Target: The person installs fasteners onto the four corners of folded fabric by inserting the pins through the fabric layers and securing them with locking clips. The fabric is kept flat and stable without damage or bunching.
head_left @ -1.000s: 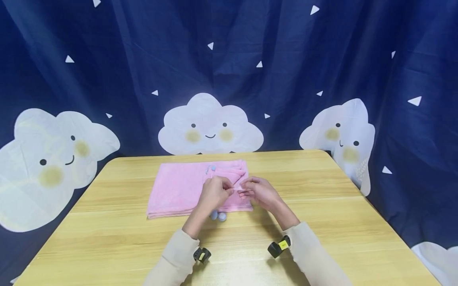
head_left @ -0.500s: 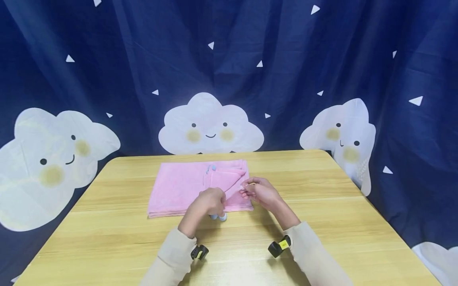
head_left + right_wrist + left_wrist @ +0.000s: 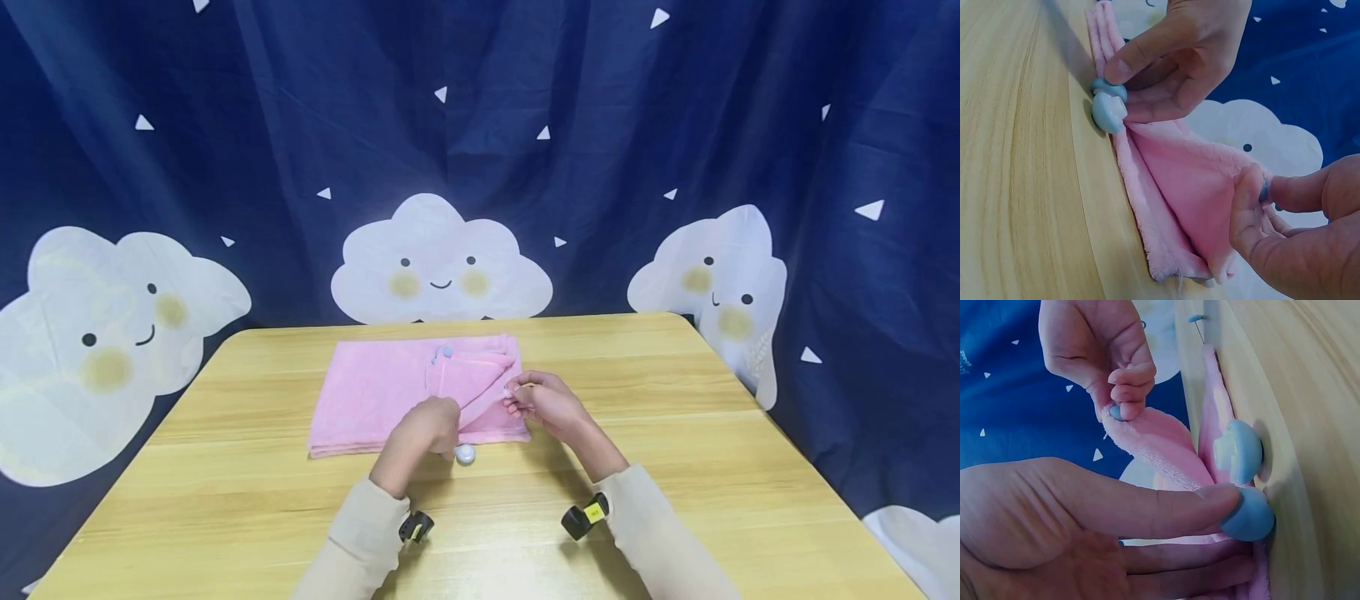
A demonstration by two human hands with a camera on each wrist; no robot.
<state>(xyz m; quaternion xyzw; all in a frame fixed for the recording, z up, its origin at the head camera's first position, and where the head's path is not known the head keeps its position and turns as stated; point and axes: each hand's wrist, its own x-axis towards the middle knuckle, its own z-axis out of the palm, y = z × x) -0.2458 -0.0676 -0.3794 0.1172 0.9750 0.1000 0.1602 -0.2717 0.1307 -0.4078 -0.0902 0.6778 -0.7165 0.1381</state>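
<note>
A folded pink plush cloth [image 3: 371,383] lies on the table, one layer folded back and its corner raised. My right hand [image 3: 551,407] pinches that corner together with a small blue piece [image 3: 1116,413]. At the cloth's near edge, the thumb and fingers of my left hand [image 3: 426,429] pinch a round blue cap [image 3: 1249,514]. Right beside it on the wood sits a second blue cap [image 3: 1244,452] with a white inner part, also visible in the head view as a pale disc [image 3: 465,454]. My left hand mostly covers the pinched cap in the head view.
More small blue pieces [image 3: 446,352] lie on the far part of the cloth. The wooden table [image 3: 675,433] reaches back to a dark blue curtain [image 3: 480,125] with clouds and white triangles. Both sleeves carry a black wrist camera [image 3: 577,522].
My left hand has left the raised corner and come down toward me to the blue caps, taking hold of one. The right hand stays at the corner, which now shows folded back.
</note>
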